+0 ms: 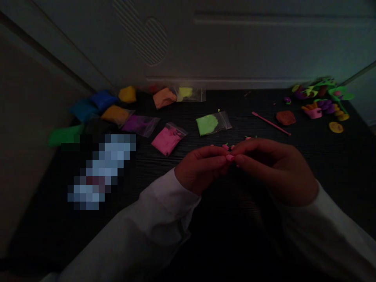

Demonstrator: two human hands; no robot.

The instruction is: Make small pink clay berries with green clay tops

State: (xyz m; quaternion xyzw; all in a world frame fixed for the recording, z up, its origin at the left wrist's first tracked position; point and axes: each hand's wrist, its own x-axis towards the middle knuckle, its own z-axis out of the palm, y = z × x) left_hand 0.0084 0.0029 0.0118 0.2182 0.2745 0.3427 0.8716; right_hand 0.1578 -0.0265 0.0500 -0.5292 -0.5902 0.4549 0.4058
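Between the fingertips of my left hand (202, 164) and my right hand (273, 168) is a small lump of pink modelling clay (230, 158). Both hands are closed in a pinch on it, thumbs toward me. Just beyond the fingertips, small pink clay pieces with green tips (225, 146) lie on the dark table (141, 172), partly hidden by my fingers. A bag of pink clay (166, 139) lies to the left of my hands. Farther back rests an opened bag of light green clay (208, 124).
More clay bags, including a purple one (138, 124) and a blue one (102, 99), line the back left. A pink modelling stick (272, 123) and a reddish-brown clay slab (286, 117) lie at right, near colourful clay figures (313, 111). A pale panel (249, 51) stands behind.
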